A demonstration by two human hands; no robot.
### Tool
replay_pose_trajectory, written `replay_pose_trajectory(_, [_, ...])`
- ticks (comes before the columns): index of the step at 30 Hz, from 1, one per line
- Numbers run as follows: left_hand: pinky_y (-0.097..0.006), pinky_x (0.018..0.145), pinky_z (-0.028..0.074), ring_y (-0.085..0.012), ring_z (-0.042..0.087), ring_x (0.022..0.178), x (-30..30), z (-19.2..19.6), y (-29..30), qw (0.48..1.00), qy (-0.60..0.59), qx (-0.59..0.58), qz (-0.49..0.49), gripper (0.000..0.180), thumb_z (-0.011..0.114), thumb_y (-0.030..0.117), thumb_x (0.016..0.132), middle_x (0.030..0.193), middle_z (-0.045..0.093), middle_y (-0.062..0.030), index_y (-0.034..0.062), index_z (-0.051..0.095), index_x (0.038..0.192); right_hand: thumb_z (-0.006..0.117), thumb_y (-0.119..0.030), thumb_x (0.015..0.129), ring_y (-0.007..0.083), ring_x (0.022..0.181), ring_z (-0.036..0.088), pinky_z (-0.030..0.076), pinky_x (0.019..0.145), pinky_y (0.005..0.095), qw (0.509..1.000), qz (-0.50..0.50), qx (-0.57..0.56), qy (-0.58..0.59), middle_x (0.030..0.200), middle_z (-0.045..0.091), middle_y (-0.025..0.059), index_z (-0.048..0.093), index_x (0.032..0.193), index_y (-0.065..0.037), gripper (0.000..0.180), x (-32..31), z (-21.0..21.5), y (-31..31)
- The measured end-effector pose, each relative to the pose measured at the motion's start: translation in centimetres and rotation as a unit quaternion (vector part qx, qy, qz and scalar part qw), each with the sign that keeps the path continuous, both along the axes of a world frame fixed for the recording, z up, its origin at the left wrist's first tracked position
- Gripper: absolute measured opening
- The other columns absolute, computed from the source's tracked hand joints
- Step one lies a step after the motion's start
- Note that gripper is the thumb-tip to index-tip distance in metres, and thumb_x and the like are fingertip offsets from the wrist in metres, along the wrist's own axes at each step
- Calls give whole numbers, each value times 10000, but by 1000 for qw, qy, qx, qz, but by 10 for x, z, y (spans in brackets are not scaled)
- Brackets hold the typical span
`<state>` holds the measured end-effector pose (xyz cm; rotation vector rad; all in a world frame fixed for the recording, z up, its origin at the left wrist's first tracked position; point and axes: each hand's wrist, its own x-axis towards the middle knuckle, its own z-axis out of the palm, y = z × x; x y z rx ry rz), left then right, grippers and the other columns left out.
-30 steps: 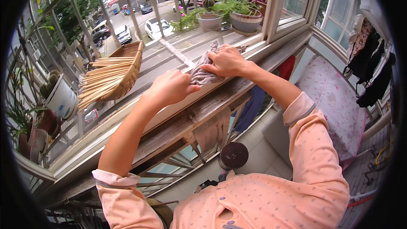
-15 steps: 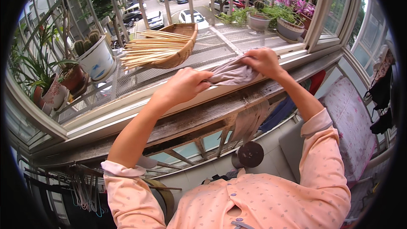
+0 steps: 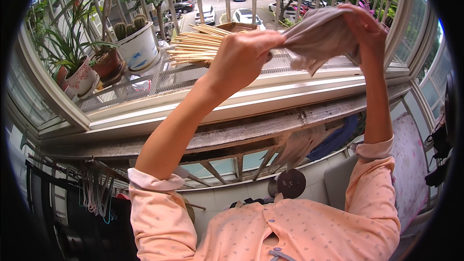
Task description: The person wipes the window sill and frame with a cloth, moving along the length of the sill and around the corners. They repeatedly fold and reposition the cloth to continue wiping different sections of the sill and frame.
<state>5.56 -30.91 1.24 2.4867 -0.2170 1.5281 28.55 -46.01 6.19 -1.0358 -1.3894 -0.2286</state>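
A greyish-mauve cloth [image 3: 321, 36] is stretched between my two raised hands in front of the barred window. My left hand [image 3: 244, 53] pinches its left end between thumb and fingers. At the other end, my right hand [image 3: 365, 34] grips the fabric, its fingers partly covered by it. One lower corner of the cloth hangs loose. Behind my left hand, a woven basket [image 3: 237, 27] holds a bundle of pale thin sticks [image 3: 195, 48] on the mesh ledge. The cloth and my hands hide part of the ledge and the plants at the right.
Potted cacti in a white pot [image 3: 137, 48] and a leafy plant in a patterned pot [image 3: 81, 77] stand left on the ledge. A window track [image 3: 203, 104] and worn wooden sill [image 3: 227, 133] run below my arms. Wire hangers [image 3: 96, 191] hang lower left; a dark round stool [image 3: 290, 183] stands below.
Both hands have lifted the cloth from near the window track to higher up, moving rightward in view. The cloth is now spread wider. The view has also shifted.
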Motion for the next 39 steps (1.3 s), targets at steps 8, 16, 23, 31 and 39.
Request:
replay_pose_trajectory(8, [-360,746,513,-289,634,808,-135,-70,37,965,173,26,196,188,556,-53,714,845,676,-117,33,676,830,639,-365,823,287,926,617,471,811,391,858,-44,-349,-374,971,653,138,613,1175,-123,428,-73,-102,58])
replay_pose_trajectory(16, [-371,760,507,-283,636,795,-294,-78,89,884,241,62,396,160,521,-24,735,817,675,-112,20,675,735,540,-472,874,311,954,550,427,854,412,849,124,-244,-452,938,589,160,447,1287,-69,584,-218,-123,137])
replay_pose_trajectory(23, [-397,756,510,-313,636,793,-382,-71,100,672,378,109,628,132,545,13,718,781,655,-156,10,677,720,536,-472,863,365,974,585,441,852,451,822,246,-269,-437,945,632,210,457,1197,-31,559,-376,-114,211])
replay_pose_trajectory(31, [-441,715,504,-352,634,786,-366,-61,118,626,418,84,653,132,574,89,741,781,651,-185,16,683,729,582,-424,841,356,866,633,501,740,445,841,199,-231,-447,886,648,201,497,1172,-47,510,-417,-126,229])
replay_pose_trajectory(39, [-458,688,514,-377,638,755,-340,-62,97,648,416,39,636,151,551,70,727,774,643,-214,-5,682,728,626,-404,817,354,922,614,507,744,436,858,151,-219,-438,927,643,171,563,1111,-83,440,-386,-133,210])
